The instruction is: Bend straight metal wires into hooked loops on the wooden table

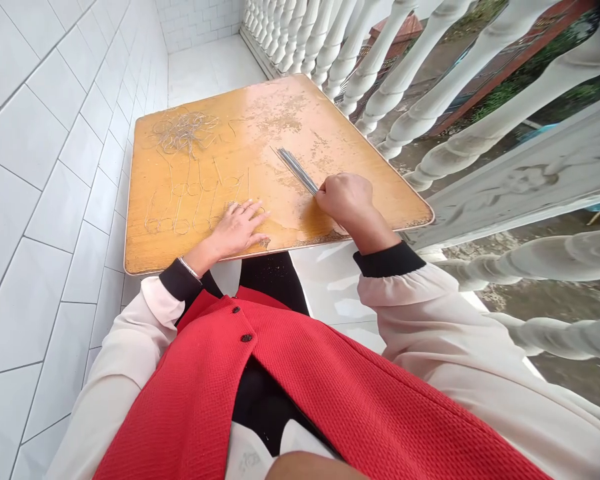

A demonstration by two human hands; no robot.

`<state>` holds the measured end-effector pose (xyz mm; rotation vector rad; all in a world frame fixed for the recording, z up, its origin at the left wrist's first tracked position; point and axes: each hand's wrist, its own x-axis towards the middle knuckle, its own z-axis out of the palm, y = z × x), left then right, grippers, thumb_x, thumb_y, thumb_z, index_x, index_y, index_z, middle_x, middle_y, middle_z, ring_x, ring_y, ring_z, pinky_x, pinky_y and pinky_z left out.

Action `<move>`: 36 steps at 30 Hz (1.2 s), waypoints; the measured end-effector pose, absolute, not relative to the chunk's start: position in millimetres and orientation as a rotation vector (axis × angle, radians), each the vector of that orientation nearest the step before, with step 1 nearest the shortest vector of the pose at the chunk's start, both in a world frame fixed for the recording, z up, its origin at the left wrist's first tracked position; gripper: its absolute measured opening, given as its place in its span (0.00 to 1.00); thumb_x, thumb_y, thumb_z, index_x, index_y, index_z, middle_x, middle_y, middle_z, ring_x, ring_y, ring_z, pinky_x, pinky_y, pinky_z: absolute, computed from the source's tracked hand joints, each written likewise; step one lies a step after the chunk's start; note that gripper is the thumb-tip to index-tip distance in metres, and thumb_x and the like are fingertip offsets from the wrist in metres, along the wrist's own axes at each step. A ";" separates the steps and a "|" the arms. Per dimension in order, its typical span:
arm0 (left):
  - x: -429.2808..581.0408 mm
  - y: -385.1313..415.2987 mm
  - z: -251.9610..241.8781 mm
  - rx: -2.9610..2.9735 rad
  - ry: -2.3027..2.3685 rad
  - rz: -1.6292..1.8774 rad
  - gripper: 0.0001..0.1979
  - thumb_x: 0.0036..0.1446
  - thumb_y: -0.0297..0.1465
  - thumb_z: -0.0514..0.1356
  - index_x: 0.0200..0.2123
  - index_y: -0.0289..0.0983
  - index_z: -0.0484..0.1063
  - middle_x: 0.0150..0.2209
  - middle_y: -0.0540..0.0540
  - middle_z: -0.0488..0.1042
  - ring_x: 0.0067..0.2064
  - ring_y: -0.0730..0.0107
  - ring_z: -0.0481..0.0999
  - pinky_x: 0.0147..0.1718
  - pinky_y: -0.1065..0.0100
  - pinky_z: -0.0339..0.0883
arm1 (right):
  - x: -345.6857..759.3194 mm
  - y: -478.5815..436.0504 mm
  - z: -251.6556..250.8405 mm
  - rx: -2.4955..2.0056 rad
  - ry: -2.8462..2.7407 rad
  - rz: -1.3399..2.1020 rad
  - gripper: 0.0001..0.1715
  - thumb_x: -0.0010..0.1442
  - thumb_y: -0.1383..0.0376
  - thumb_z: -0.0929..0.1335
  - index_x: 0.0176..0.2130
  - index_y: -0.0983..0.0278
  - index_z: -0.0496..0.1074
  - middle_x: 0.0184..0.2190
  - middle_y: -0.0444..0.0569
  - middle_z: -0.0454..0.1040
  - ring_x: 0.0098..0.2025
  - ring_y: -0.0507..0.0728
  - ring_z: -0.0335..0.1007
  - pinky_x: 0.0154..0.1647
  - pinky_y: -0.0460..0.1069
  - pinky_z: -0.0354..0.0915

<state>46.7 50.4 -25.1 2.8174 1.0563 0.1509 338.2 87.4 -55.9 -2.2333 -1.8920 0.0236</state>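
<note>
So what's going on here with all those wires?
The right hand is closed around one end of a bundle of thin metal wires. The left hand is palm down, fingers spread, near the table's front edge. Beside it lie thin bent wires with loops, and behind those is a messy tangle of wire.

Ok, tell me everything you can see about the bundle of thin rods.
The bundle of thin rods is grey and metallic-looking, its many straight lengths lying close together, slightly uneven at the far end. The right hand is closed around the near end, hiding it. The bundle slants away and leftward over the table; whether they touch is unclear.
</note>
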 end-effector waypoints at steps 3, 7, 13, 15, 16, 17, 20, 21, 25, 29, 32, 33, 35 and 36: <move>43.3 50.1 -26.7 2.807 1.060 0.239 0.28 0.70 0.41 0.60 0.68 0.35 0.69 0.73 0.29 0.62 0.76 0.46 0.60 0.73 0.44 0.53 | 347.8 94.5 -62.8 -2.165 -1.881 -0.036 0.16 0.59 0.60 0.67 0.35 0.67 0.82 0.33 0.67 0.81 0.43 0.75 0.78 0.41 0.65 0.71; 37.5 48.9 -25.8 2.781 1.074 0.292 0.26 0.71 0.39 0.60 0.67 0.34 0.70 0.73 0.28 0.63 0.75 0.46 0.62 0.72 0.44 0.55 | 342.5 90.7 -52.4 -2.205 -1.840 -0.028 0.15 0.59 0.62 0.67 0.36 0.67 0.82 0.35 0.68 0.81 0.44 0.75 0.78 0.43 0.65 0.71; 26.3 47.0 -22.1 2.734 1.092 0.385 0.25 0.71 0.41 0.59 0.65 0.34 0.72 0.72 0.28 0.63 0.75 0.47 0.63 0.71 0.46 0.59 | 333.9 81.7 -32.4 -2.268 -1.722 0.174 0.15 0.63 0.61 0.67 0.41 0.67 0.81 0.44 0.70 0.80 0.55 0.79 0.75 0.54 0.69 0.68; 21.5 48.1 -23.5 2.702 1.072 0.447 0.25 0.72 0.42 0.59 0.64 0.34 0.72 0.72 0.29 0.64 0.74 0.48 0.63 0.71 0.47 0.59 | 338.0 81.7 -33.1 -2.168 -1.712 0.143 0.17 0.64 0.58 0.66 0.40 0.66 0.80 0.42 0.70 0.80 0.54 0.80 0.75 0.54 0.71 0.68; 19.0 49.0 -24.7 2.674 1.057 0.488 0.24 0.71 0.41 0.59 0.64 0.34 0.73 0.72 0.30 0.65 0.74 0.49 0.64 0.71 0.47 0.60 | 339.7 81.2 -33.1 -2.129 -1.715 0.114 0.18 0.65 0.57 0.66 0.39 0.66 0.80 0.41 0.70 0.81 0.53 0.80 0.76 0.54 0.71 0.69; 16.6 50.0 -25.9 2.634 1.046 0.543 0.23 0.71 0.41 0.60 0.63 0.34 0.73 0.71 0.30 0.67 0.73 0.50 0.66 0.70 0.48 0.60 | 340.5 79.9 -31.9 -2.104 -1.715 0.086 0.18 0.65 0.57 0.65 0.38 0.65 0.80 0.39 0.69 0.81 0.52 0.79 0.76 0.52 0.71 0.70; 12.0 52.2 -28.7 2.414 1.044 0.771 0.18 0.70 0.37 0.62 0.58 0.34 0.77 0.65 0.33 0.74 0.67 0.56 0.74 0.68 0.53 0.65 | 332.2 68.7 -19.4 -2.044 -1.672 0.032 0.12 0.63 0.60 0.67 0.31 0.62 0.76 0.36 0.64 0.80 0.48 0.75 0.77 0.50 0.68 0.72; 11.9 52.3 -28.7 2.294 1.055 0.851 0.16 0.69 0.35 0.62 0.55 0.34 0.78 0.62 0.35 0.77 0.64 0.58 0.77 0.66 0.55 0.67 | 325.0 62.7 -13.1 -1.987 -1.644 0.047 0.10 0.62 0.61 0.68 0.29 0.61 0.74 0.35 0.62 0.80 0.46 0.72 0.78 0.49 0.66 0.72; 19.1 47.0 -21.2 1.643 1.065 1.025 0.09 0.68 0.32 0.63 0.47 0.35 0.80 0.46 0.41 0.84 0.44 0.70 0.83 0.47 0.68 0.75 | 276.3 33.8 5.3 -1.523 -1.505 0.731 0.14 0.62 0.58 0.72 0.28 0.60 0.69 0.24 0.49 0.74 0.28 0.57 0.73 0.32 0.53 0.73; 26.3 34.7 -7.0 1.228 0.962 1.068 0.05 0.66 0.32 0.66 0.40 0.36 0.80 0.34 0.48 0.81 0.33 0.79 0.78 0.34 0.76 0.69 | 219.6 14.0 -0.3 -1.062 -1.431 1.316 0.23 0.54 0.49 0.79 0.29 0.61 0.70 0.22 0.43 0.72 0.21 0.49 0.65 0.23 0.47 0.66; 23.0 28.1 1.8 1.120 0.979 1.133 0.06 0.64 0.31 0.68 0.34 0.36 0.79 0.30 0.51 0.79 0.30 0.82 0.75 0.32 0.78 0.67 | 192.0 10.9 -6.6 -0.967 -1.384 1.397 0.29 0.50 0.44 0.81 0.27 0.61 0.70 0.20 0.41 0.70 0.21 0.48 0.62 0.22 0.45 0.62; 20.1 27.4 4.5 1.101 1.007 1.163 0.07 0.64 0.31 0.68 0.32 0.36 0.78 0.30 0.51 0.79 0.29 0.82 0.75 0.31 0.78 0.66 | 186.8 11.4 -7.6 -0.953 -1.375 1.406 0.29 0.49 0.44 0.81 0.27 0.62 0.70 0.21 0.41 0.69 0.21 0.47 0.61 0.22 0.45 0.61; 13.0 28.3 10.4 1.071 1.083 1.253 0.09 0.65 0.31 0.67 0.31 0.36 0.77 0.31 0.51 0.79 0.30 0.82 0.75 0.31 0.78 0.66 | 181.1 13.3 -9.2 -0.928 -1.363 1.447 0.29 0.49 0.44 0.81 0.27 0.63 0.71 0.21 0.42 0.70 0.21 0.47 0.61 0.23 0.45 0.61; 9.1 29.6 13.6 1.059 1.119 1.311 0.10 0.66 0.31 0.67 0.31 0.36 0.76 0.32 0.51 0.79 0.31 0.82 0.76 0.31 0.78 0.66 | 180.0 14.1 -10.4 -0.920 -1.351 1.480 0.29 0.48 0.45 0.82 0.28 0.63 0.73 0.22 0.42 0.71 0.21 0.47 0.61 0.23 0.45 0.61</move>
